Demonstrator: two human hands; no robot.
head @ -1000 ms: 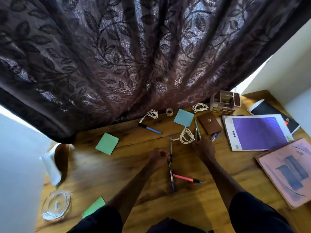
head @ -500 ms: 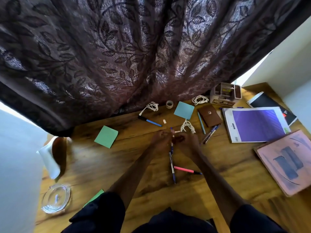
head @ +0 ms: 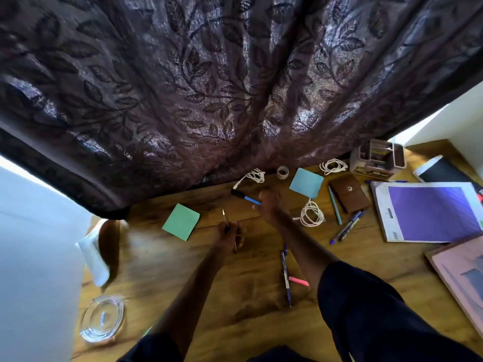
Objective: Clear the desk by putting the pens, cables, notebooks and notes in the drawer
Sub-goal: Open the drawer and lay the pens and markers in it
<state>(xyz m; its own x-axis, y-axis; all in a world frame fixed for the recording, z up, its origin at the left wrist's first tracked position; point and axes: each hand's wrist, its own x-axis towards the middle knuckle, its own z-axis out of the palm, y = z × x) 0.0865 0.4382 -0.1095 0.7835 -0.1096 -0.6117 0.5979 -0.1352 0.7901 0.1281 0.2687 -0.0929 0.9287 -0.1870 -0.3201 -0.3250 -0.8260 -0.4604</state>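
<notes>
Wood desk [head: 183, 278], slim pen [head: 224, 218], left grip [head: 227, 237]

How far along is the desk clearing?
Early. Nothing looks stowed; no drawer in view. In hand: left hand grips a thin pen; right hand is at the blue pen, grip unclear. Left on the desk: white cables, green note, blue note, purple notebook, pink notebook, teal pen, pink pen.
</notes>
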